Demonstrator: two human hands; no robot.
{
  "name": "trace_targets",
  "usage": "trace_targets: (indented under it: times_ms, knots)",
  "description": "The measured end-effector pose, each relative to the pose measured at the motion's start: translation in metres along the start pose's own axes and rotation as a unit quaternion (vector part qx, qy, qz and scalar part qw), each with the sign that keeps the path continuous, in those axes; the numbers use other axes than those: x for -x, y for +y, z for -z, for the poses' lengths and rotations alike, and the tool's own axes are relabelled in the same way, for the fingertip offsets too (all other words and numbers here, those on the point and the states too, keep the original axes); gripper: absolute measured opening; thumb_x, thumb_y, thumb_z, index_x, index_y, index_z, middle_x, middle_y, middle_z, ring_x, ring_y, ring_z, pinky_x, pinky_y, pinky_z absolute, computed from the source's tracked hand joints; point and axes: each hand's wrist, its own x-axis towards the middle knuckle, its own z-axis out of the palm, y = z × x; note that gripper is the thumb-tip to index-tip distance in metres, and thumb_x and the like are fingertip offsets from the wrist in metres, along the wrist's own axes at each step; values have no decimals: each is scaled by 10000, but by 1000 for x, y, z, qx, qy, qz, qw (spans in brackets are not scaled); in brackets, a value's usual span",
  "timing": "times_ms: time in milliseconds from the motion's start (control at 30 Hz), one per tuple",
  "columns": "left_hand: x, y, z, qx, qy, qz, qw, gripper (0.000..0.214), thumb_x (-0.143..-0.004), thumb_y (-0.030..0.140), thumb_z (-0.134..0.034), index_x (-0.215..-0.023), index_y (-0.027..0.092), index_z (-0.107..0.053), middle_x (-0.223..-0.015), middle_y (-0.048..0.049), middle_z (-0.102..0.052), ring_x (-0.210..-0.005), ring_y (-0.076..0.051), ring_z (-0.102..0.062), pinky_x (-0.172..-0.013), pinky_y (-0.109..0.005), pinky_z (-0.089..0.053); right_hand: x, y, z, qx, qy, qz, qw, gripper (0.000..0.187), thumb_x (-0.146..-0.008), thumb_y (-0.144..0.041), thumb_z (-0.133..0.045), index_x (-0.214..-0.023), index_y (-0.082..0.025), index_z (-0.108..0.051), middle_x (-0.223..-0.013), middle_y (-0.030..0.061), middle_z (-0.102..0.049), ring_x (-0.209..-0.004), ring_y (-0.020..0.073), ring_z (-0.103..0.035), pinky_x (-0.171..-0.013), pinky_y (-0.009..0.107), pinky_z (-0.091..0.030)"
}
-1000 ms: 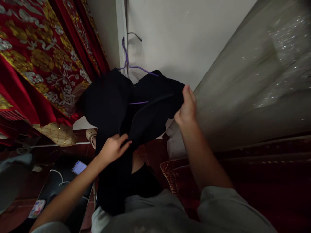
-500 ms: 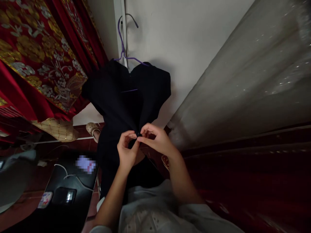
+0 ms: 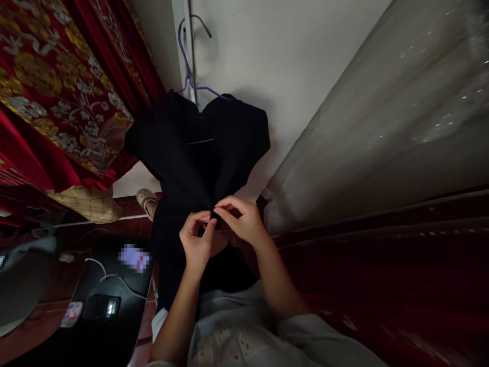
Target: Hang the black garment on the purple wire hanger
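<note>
A black garment (image 3: 198,158) hangs on a purple hanger (image 3: 187,66) hooked against the white wall. My left hand (image 3: 196,244) and my right hand (image 3: 240,221) meet at the garment's front opening, just below its middle. Both hands pinch the dark fabric edges together, fingertips touching at one small spot. Whatever sits between the fingertips is too dark to make out. The lower part of the garment hangs behind my forearms.
Red and gold embroidered cloth (image 3: 57,86) hangs at the left. A pale sparkly fabric (image 3: 382,127) fills the right. A black low surface (image 3: 103,306) at lower left carries a phone, a white cable and a small card. A sandal (image 3: 145,199) lies on the red floor.
A second ago my right hand held the garment's right shoulder up and my left gripped its front. Both hands have since come together at the front opening and stay pinched there.
</note>
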Motion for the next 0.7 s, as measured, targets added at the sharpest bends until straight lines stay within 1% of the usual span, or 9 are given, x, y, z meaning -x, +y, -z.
trace_targets:
  times_ms: [100,200,267,433,500,533,600,667,700]
  knots:
    - [1,3,-2,18,14,14,1000,175,-829,243,-835,-969,163,-768,-862,-47,-713,-806,-154,-678,-730,-235,-537,-4,-1,-3,3,16,40,999,90,-916,-249,-704,-840,-200,-694,-773,3,-701,-702,128,-659,-652,247,-521]
    - [0,6,-4,21,10,8,1000,157,-833,250,-830,-940,158,-760,-830,-41,-695,-771,-146,-656,-717,-233,-525,-30,-4,-3,9,30,102,994,105,-936,-251,-677,-842,-204,-679,-789,4,-698,-705,127,-644,-656,257,-516]
    - [1,7,-6,11,-8,-1,1000,128,-846,244,-817,-911,154,-754,-818,-40,-684,-751,-141,-639,-693,-226,-508,-67,-5,-1,24,55,143,988,124,-943,-267,-668,-837,-204,-665,-790,4,-686,-705,127,-624,-657,263,-507]
    - [14,7,-13,-30,-50,-33,998,58,-882,198,-775,-885,160,-730,-821,-40,-684,-724,-135,-623,-661,-228,-493,-187,-17,11,59,128,201,970,233,-975,-380,-658,-830,-213,-581,-786,-9,-597,-743,133,-580,-771,291,-531]
    - [21,10,-16,-50,-60,-64,995,45,-895,174,-759,-885,163,-716,-805,-33,-677,-692,-129,-613,-644,-232,-496,-214,-30,16,61,136,210,966,251,-970,-403,-674,-837,-223,-561,-793,-11,-579,-751,135,-576,-781,292,-535]
    - [23,13,-16,-61,-72,-85,992,43,-900,162,-753,-891,166,-711,-799,-29,-677,-682,-127,-613,-638,-233,-500,-219,-38,18,61,132,211,967,252,-963,-402,-688,-839,-227,-557,-798,-11,-578,-752,133,-575,-775,287,-533]
    - [19,21,-16,-87,-115,-137,980,40,-918,151,-740,-926,173,-707,-818,-32,-694,-703,-132,-635,-655,-242,-520,-216,-54,19,52,117,201,971,251,-945,-389,-718,-835,-231,-557,-808,-13,-583,-753,125,-575,-759,271,-526]
    - [0,33,-15,-111,-155,-198,961,50,-942,170,-727,-989,181,-713,-885,-50,-722,-779,-151,-668,-707,-262,-546,-202,-66,18,25,107,176,978,263,-929,-389,-743,-830,-228,-559,-815,-16,-594,-763,115,-578,-746,252,-519]
    - [-15,41,-15,-120,-162,-229,952,66,-960,189,-716,-1025,185,-715,-925,-59,-731,-823,-161,-676,-737,-276,-554,-195,-70,17,2,105,156,982,276,-922,-399,-751,-830,-225,-558,-812,-18,-598,-764,110,-578,-731,241,-515]
